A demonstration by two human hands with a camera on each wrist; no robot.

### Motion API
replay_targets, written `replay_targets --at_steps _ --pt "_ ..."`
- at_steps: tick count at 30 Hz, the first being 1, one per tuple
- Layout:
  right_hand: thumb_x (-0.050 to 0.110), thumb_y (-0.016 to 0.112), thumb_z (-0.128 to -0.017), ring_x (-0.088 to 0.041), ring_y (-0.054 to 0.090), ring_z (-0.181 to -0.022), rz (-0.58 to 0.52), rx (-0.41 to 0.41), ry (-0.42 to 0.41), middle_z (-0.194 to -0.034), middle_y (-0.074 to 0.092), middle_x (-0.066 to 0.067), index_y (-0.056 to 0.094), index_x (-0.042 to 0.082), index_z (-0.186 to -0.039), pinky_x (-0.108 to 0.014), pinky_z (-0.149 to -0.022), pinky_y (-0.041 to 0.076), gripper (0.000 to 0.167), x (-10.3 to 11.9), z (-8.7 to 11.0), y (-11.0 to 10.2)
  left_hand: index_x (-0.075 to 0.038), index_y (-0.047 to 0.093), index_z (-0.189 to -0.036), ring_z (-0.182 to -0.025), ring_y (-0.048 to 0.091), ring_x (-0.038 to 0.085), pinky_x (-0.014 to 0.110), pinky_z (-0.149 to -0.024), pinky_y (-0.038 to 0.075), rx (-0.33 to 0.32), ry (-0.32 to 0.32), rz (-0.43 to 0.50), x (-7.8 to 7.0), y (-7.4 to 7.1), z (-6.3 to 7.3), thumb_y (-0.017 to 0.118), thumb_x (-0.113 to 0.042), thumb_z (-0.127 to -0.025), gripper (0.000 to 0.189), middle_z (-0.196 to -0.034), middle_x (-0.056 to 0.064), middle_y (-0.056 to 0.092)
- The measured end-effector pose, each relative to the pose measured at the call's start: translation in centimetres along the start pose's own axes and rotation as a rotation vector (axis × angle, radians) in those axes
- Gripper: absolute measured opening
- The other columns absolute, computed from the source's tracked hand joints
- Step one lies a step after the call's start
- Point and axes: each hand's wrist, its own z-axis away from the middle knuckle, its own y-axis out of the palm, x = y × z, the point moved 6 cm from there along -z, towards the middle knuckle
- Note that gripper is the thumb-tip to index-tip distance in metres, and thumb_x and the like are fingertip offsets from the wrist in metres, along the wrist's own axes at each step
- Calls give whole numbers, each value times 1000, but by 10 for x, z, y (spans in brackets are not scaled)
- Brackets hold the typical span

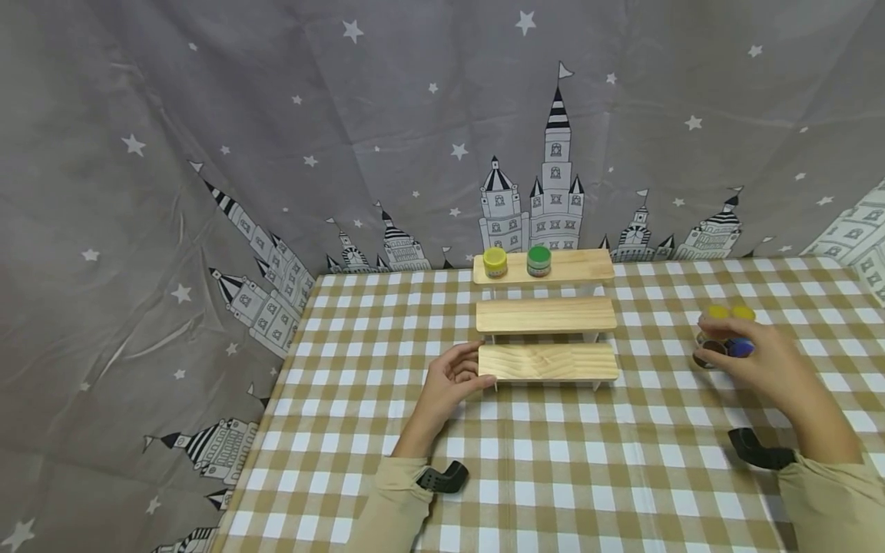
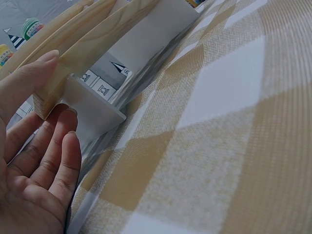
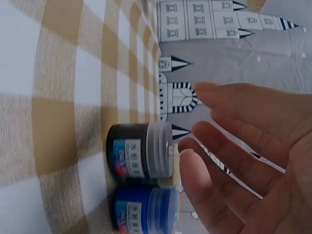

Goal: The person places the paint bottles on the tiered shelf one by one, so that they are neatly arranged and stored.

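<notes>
A stepped rack of three wooden boards (image 1: 548, 362) on pale supports stands on the table. My left hand (image 1: 448, 382) grips the left end of its lowest board, thumb on top and fingertips underneath, as the left wrist view shows. A yellow paint jar (image 1: 495, 263) and a green paint jar (image 1: 538, 262) sit on the top board. Off to the right, my right hand (image 1: 767, 359) hovers over a black paint jar (image 3: 141, 151), its fingers spread and apart from the lid in the right wrist view. Beside that jar is a blue paint jar (image 3: 146, 209).
Two yellow-lidded jars, one of them this jar (image 1: 744, 312), stand just behind the black and blue ones. A brown and white checked cloth (image 1: 553, 461) covers the table. Grey curtains (image 1: 387, 115) printed with castles and stars hang behind and to the left.
</notes>
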Motion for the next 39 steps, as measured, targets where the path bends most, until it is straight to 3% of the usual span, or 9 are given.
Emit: replay_targets --at_steps 7,9,11,14,16,21,24,30,39 --pt "17 79 -92 -58 51 -123 -3 8 14 -120 68 -35 67 -4 -129 -76 -98 39 44 -9 -2 -2 -5 58 -143 -86 63 8 13 -70 53 1 5 -2 1 1 -2 83 2 -83 65 -102 6 68" --pt "15 80 -90 -53 54 -120 0 0 5 -119 70 -33 68 -3 -127 -64 -101 45 43 -11 -2 -2 -5 58 -143 -86 63 8 14 -70 53 3 0 -6 2 0 -1 84 1 -83 66 -102 5 68" --pt "13 82 -88 -25 63 -113 8 -16 -14 -116 71 -32 70 -2 -124 -42 -99 49 41 -10 -1 -3 -5 58 -143 -86 62 8 14 -70 53 3 -3 -8 1 -1 -1 84 0 -83 66 -103 5 68" --pt "11 85 -85 -6 60 -102 25 -28 -44 -113 73 -29 72 -1 -121 -21 -85 41 40 -10 -2 -3 -4 58 -143 -86 62 8 14 -70 53 -1 0 -4 -1 -1 -1 84 2 -82 66 -102 5 67" --pt "8 85 -84 -6 60 -102 27 -25 -53 -112 73 -30 72 -2 -119 -23 -86 41 39 -11 -2 -3 -4 58 -142 -87 63 8 14 -71 53 -1 -2 -3 -1 -1 -1 84 2 -82 66 -102 5 68" --pt "5 83 -85 -49 61 -109 35 -6 -41 -112 71 -33 70 -5 -121 -54 -92 45 40 -13 -2 0 -5 58 -143 -87 63 9 14 -72 54 1 -14 -2 -1 0 -1 84 2 -83 66 -103 5 67" --pt "11 83 -87 -52 60 -108 43 7 -13 -111 70 -33 69 -6 -121 -66 -92 43 41 -15 -1 0 -6 58 -143 -87 62 8 14 -72 54 1 -19 -2 -1 1 -1 84 1 -83 65 -103 4 67" --pt "29 82 -90 -46 63 -104 89 21 39 -105 73 -26 69 -4 -120 -64 -88 44 46 -14 0 1 -5 58 -142 -86 62 8 14 -71 53 -2 -16 5 -1 1 -1 84 1 -83 65 -101 3 68" --pt "25 87 -83 -51 62 -105 159 42 27 -109 71 -31 69 -4 -121 -67 -87 45 51 -11 1 2 -5 59 -141 -87 63 8 14 -72 54 -1 -17 -3 0 1 0 84 1 -83 63 -101 3 68"
